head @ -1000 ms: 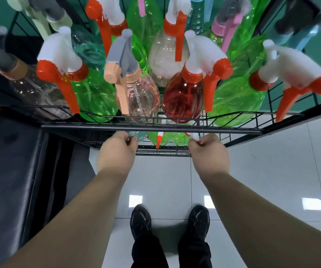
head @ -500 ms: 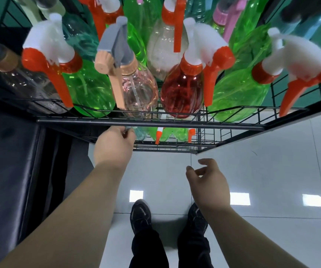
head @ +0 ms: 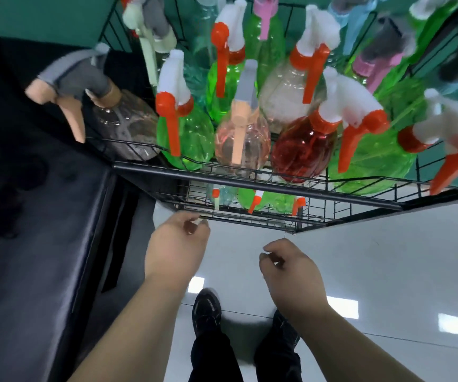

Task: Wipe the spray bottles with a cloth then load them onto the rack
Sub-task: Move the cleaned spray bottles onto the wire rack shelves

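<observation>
The spray bottles are found already on the black wire rack (head: pixel 249 181), standing upright and packed close on its upper shelf: a red bottle (head: pixel 302 150), a green bottle (head: pixel 189 142) and a pale pink bottle (head: pixel 243 144) along the front, with a clear bottle (head: pixel 124 128) at the left end. Their triggers are mostly turned towards the front rail, presumably so that each can be grasped by the head, and the raised wire rim appears to keep them from sliding off. More bottles (head: pixel 252 198) are seen on the lower shelf, partly hidden by the rail. The left hand (head: pixel 175 244) is held just in front of the lower shelf's edge, its fingers loosely curled with nothing clearly gripped. The right hand (head: pixel 291 271) hangs further back over the floor, apart from the rack, likewise loosely curled and empty. No cloth is seen, so another bottle and the cloth would probably have to be fetched. Below, a glossy white tiled floor (head: pixel 374 271) is lit by bright reflections, and black shoes (head: pixel 205 312) are planted on it. A dark padded surface (head: pixel 29 244) lies to the left, and a teal wall (head: pixel 43 15) stands behind.
</observation>
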